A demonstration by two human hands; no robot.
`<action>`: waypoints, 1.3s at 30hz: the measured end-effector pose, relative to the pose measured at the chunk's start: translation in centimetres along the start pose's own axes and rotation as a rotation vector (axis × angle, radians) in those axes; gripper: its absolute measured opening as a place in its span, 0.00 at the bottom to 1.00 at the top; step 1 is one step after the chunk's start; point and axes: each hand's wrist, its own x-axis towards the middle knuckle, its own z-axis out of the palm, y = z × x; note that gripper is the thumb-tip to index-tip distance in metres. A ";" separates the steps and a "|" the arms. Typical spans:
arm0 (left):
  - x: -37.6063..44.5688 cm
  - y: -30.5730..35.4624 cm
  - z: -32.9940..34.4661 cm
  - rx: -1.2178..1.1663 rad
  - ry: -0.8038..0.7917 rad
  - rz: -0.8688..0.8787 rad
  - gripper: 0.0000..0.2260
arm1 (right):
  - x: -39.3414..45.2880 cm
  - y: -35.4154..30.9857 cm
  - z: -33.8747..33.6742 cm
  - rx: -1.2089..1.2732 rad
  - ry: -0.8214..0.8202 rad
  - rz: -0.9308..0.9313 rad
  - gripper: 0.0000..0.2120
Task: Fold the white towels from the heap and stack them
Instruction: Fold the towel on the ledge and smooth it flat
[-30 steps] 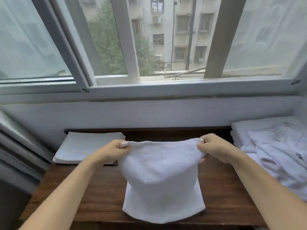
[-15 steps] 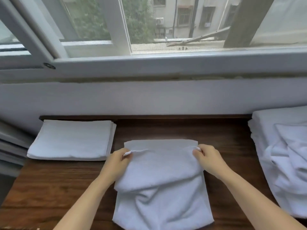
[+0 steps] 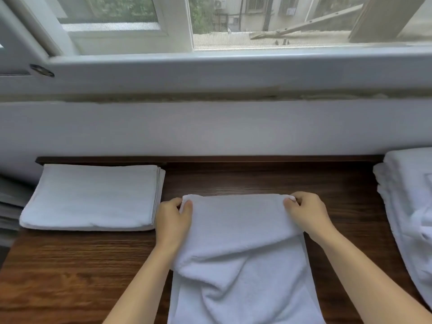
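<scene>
A white towel (image 3: 238, 249) lies on the dark wooden table (image 3: 70, 265) in front of me, its upper layer folded over and rumpled in the middle. My left hand (image 3: 173, 220) pinches the towel's far left corner, and my right hand (image 3: 306, 213) pinches its far right corner. Both corners rest down at the towel's far edge. A stack of folded white towels (image 3: 93, 197) sits at the table's back left. The heap of loose white towels (image 3: 411, 211) lies at the right edge.
A white wall (image 3: 210, 129) and a window sill (image 3: 233, 66) rise directly behind the table. Grey layered material (image 3: 9, 206) shows at the far left, beside the folded stack.
Both hands have carried the towel's held edge down and away from me, from lifted in the air to the far edge on the table. The view has tilted downward.
</scene>
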 end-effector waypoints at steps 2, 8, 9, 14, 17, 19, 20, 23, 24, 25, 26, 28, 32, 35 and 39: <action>0.0 0.1 0.1 -0.032 -0.019 -0.073 0.20 | 0.4 -0.3 0.0 -0.004 -0.041 0.006 0.13; 0.0 0.3 0.2 -0.027 -0.039 -0.161 0.18 | 0.4 -0.3 0.1 -0.004 -0.093 -0.026 0.09; 0.0 0.2 0.2 -0.018 -0.043 -0.179 0.18 | 0.4 -0.2 0.2 0.006 -0.094 -0.020 0.09; 0.1 0.9 0.8 -0.029 -0.035 -0.229 0.20 | -0.1 0.5 0.5 0.135 -0.094 0.014 0.15; 0.1 0.8 0.9 -0.096 -0.070 -0.226 0.20 | -0.7 0.3 0.0 0.295 -0.057 0.031 0.10; 0.0 0.6 0.8 -0.150 -0.079 -0.218 0.19 | -0.8 0.8 -0.2 0.333 -0.052 0.064 0.08; -0.1 0.6 0.7 -0.170 -0.071 -0.209 0.18 | -0.8 1.3 -0.3 0.311 -0.054 0.060 0.10; -0.4 0.4 0.3 -0.218 -0.045 -0.191 0.21 | -0.8 2.2 -0.2 0.318 -0.052 0.056 0.15; -0.5 0.2 0.2 -0.232 -0.036 -0.185 0.22 | -0.8 2.1 -0.3 0.354 -0.046 0.076 0.13; -0.6 -0.1 0.2 -0.250 -0.024 -0.184 0.22 | -1.0 1.8 -0.5 0.389 -0.047 0.090 0.11; -0.7 -0.3 0.1 -0.275 -0.006 -0.189 0.20 | -1.0 1.8 -0.5 0.417 -0.051 0.098 0.11; -0.8 -0.3 0.0 -0.323 0.044 -0.222 0.12 | -0.9 1.9 -0.5 0.432 -0.043 0.085 0.14; -1.0 0.0 -0.5 -0.399 0.071 -0.278 0.06 | -0.9 1.8 -0.6 0.489 -0.035 0.074 0.10; -0.8 0.3 -0.4 -0.447 0.084 -0.293 0.05 | -1.0 1.6 -0.5 0.501 -0.027 0.080 0.13; -0.8 0.2 -0.1 -0.429 0.117 -0.261 0.06 | -1.0 1.4 -0.3 0.502 0.049 0.073 0.12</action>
